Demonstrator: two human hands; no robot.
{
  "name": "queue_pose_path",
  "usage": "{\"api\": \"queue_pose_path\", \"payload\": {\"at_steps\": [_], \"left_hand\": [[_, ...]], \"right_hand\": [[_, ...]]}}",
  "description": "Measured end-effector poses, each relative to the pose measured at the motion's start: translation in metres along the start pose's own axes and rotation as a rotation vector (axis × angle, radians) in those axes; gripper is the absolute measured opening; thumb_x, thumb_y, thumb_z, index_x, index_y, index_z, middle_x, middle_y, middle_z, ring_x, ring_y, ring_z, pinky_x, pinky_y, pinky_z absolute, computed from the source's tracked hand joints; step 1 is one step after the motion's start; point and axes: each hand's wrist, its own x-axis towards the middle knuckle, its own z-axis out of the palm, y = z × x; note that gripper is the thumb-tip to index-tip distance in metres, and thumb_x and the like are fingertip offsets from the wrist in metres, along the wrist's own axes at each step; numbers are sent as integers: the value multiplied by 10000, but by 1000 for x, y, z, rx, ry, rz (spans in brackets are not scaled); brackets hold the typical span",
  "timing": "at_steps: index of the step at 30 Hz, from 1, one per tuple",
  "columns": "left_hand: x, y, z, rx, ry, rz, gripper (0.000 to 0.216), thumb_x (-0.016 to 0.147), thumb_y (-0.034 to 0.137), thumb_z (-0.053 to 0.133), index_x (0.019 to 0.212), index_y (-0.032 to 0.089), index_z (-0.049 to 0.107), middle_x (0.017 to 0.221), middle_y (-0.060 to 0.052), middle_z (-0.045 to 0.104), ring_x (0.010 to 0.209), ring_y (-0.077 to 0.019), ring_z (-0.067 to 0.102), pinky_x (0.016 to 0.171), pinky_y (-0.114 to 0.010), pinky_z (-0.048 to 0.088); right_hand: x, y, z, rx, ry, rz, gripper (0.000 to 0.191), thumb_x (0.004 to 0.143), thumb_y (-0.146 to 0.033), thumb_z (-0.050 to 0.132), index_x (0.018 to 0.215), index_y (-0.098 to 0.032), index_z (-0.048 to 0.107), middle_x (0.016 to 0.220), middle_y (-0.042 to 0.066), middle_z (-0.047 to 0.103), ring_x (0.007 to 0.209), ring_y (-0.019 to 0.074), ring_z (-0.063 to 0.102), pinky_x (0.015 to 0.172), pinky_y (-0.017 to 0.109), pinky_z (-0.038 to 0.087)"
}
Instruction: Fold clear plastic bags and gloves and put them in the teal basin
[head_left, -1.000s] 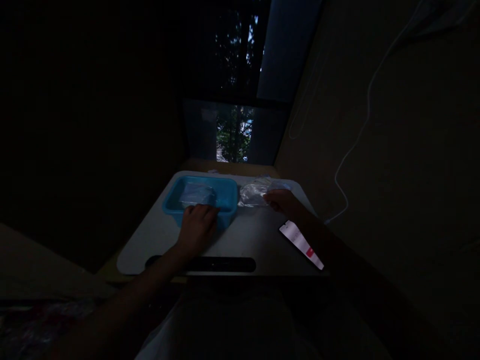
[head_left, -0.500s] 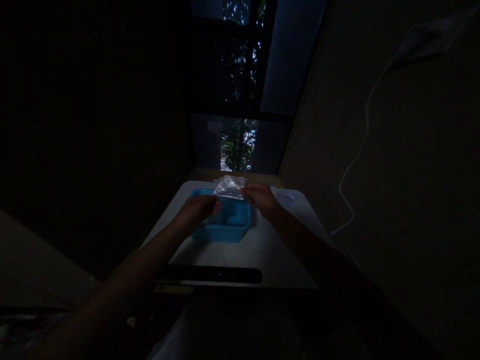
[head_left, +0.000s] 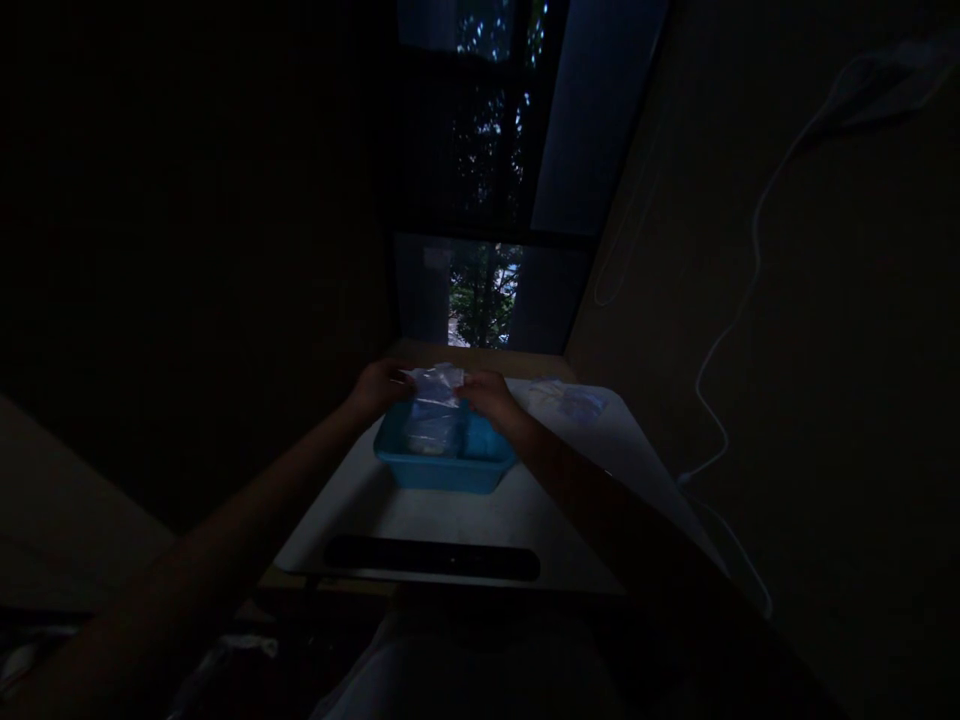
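A shiny, clear plastic bag [head_left: 435, 400] hangs between my two hands above the left part of a blue plastic basket [head_left: 446, 475]. My left hand [head_left: 381, 388] pinches the bag's upper left edge. At the upper right edge, the fingers of my right hand [head_left: 486, 392] are closed on it. The lower end of the bag reaches down inside the basket. Dim light hides what the bag may contain.
The basket stands on a small white table [head_left: 562, 500] with a dark slot [head_left: 431, 557] along its front. More clear plastic [head_left: 574, 400] lies at the back right. A white cord [head_left: 724, 400] hangs along the right wall, and a window [head_left: 484, 290] is ahead.
The bag was held nearly flat over the back of the basket; now it hangs down with its lower end in the basket. My left hand has risen, and my right hand has moved left.
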Motion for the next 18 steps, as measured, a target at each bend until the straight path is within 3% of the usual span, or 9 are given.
{"api": "queue_pose_path", "payload": {"at_steps": [4, 9, 12, 14, 16, 18], "left_hand": [[0, -17, -1, 423, 19, 249, 278, 585, 186, 586, 858, 169, 630, 898, -57, 660, 789, -203, 616, 733, -313, 484], [-15, -27, -2, 816, -123, 549, 305, 690, 225, 469, 932, 183, 650, 1027, -75, 644, 1009, -238, 546, 904, -376, 396], [-16, -32, -1, 967, -170, 560, 339, 723, 234, 442, 1006, 202, 626, 1107, -77, 614, 1103, -266, 481, 911, -450, 358], [-12, -35, -1, 1012, -194, 549, 356, 737, 240, 439, 1055, 232, 598, 1158, -63, 589, 1173, -277, 415, 918, -493, 322], [-8, -38, -1, 1036, -223, 542, 363, 741, 251, 448, 1079, 253, 580, 1188, -55, 569, 1214, -280, 366, 931, -517, 286], [-5, -40, 0, 1057, -251, 533, 362, 742, 259, 453, 1082, 254, 577, 1199, -64, 560, 1231, -286, 341, 935, -528, 267]], "right_hand": [[3, 14, 7, -113, -57, 13, 209, 571, -134, 566, 431, -169, 415, 365, -92, 342, 378, 46, 352, 410, 180, 252], [7, 21, 12, -269, -107, 7, 228, 583, -115, 583, 425, -166, 427, 367, -81, 352, 404, 56, 388, 443, 188, 283], [11, 20, 12, -442, -129, -32, 238, 607, -170, 607, 427, -172, 450, 391, -52, 402, 461, 86, 454, 479, 204, 326], [11, 19, 9, -585, -125, -92, 198, 625, -230, 623, 471, -171, 513, 481, -10, 514, 550, 121, 520, 527, 220, 364], [8, 17, 3, -701, -68, -173, 122, 649, -285, 624, 608, -172, 604, 663, 36, 621, 681, 159, 571, 599, 239, 397], [3, 15, -4, -770, -30, -251, 187, 682, -322, 608, 806, -187, 642, 809, 55, 655, 782, 182, 586, 662, 253, 411]]}}
